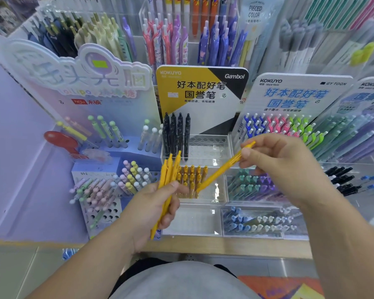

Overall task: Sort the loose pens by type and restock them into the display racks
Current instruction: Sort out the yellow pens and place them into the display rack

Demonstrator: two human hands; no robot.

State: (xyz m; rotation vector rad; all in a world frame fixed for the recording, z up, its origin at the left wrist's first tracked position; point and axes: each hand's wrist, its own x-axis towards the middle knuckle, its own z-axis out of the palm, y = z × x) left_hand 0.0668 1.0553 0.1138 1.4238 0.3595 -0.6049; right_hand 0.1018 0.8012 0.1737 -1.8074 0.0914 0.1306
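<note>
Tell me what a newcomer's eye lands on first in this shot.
First come the two hands at centre. The left hand grips a bunch of yellow pens, and the right hand pinches a single yellow pen slanting down toward the clear rack of matching pens. Behind them stands the yellow-and-black sign, above a row of black pens.

Grey top (181,283), dark bottoms (138,266), bare forearms (91,253)

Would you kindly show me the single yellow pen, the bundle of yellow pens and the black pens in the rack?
single yellow pen (222,169): head view, middle of its barrel.
bundle of yellow pens (170,168): head view, on the upper barrels.
black pens (173,134): head view, middle of the standing cluster.
</note>
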